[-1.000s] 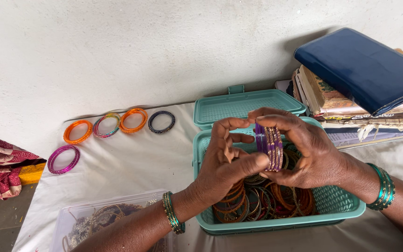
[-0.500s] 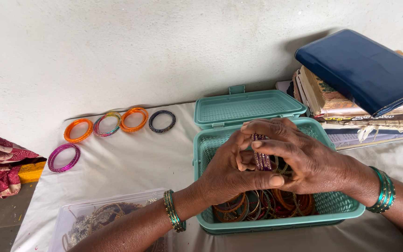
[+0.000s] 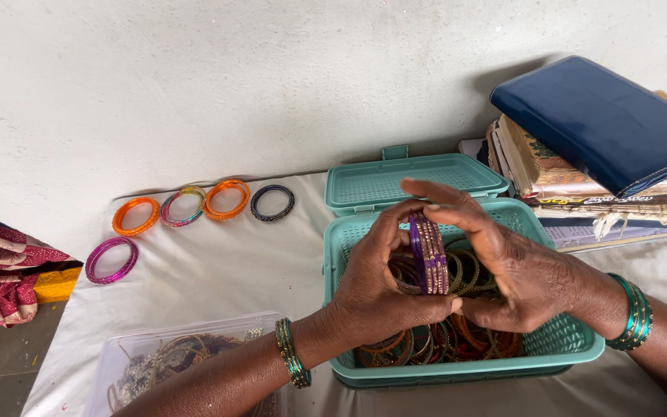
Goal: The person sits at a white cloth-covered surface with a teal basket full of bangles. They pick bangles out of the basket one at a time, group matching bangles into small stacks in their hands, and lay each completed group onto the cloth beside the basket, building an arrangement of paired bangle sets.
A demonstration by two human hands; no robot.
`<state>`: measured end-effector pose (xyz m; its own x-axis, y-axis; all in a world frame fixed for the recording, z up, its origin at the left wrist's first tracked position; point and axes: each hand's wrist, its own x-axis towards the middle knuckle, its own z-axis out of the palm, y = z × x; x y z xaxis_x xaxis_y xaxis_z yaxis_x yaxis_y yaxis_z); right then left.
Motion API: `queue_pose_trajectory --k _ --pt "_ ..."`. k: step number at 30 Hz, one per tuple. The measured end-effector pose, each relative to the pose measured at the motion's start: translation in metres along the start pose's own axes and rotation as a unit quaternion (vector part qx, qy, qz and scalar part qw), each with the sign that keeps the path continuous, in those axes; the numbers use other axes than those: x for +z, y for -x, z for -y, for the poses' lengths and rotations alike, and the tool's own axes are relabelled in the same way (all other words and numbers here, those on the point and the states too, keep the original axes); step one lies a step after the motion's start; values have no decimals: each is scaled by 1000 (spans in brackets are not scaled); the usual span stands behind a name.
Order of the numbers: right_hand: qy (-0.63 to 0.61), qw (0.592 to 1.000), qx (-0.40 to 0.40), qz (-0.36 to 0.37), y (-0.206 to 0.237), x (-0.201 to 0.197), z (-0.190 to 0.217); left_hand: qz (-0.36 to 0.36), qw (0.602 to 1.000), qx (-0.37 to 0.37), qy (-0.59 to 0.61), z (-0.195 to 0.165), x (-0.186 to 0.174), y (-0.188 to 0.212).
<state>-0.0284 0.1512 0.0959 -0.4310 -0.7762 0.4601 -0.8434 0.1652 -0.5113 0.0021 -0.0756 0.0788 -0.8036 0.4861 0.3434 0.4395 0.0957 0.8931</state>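
White cloth covers the table, running up against a pale wall behind it. You've got both hands over the open teal basket, which sits toward the right edge of the table with its lid tipped back against the wall. Your left hand and right hand are closed together around a stack of purple bangles, held upright between thumbs and fingertips just above the basket. Under them, the basket holds a jumble of brown, orange and gold bangles. Green bangles ring both your wrists. Along the far edge, near the wall, four loose bangles lie in a row: orange, multicoloured, orange and dark. A pink bangle lies apart, nearer the left edge. A clear plastic box sits at the near left corner. Books with a blue pouch on top are stacked at the far right.
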Motion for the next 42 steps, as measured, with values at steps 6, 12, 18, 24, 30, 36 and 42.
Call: queue_pose_trajectory --k 6,12,18,24,30,36,42 --pt "41 999 -24 -9 7 -4 12 14 999 28 23 -17 11 3" --pt "78 997 -23 -11 32 -48 -21 27 998 5 50 -4 47 -46" --pt "108 994 -32 -12 34 -54 -16 64 996 47 47 -21 49 -45" --pt "104 993 -45 -18 -11 -36 74 73 995 36 65 -72 13 10" --pt "113 992 -58 -17 -4 -31 58 66 996 58 8 -65 9 10" --pt "103 993 -64 -14 -8 -39 68 63 996 68 -2 -75 14 4" --pt "82 995 -48 -25 13 -38 49 -3 995 88 -47 -61 21 14"
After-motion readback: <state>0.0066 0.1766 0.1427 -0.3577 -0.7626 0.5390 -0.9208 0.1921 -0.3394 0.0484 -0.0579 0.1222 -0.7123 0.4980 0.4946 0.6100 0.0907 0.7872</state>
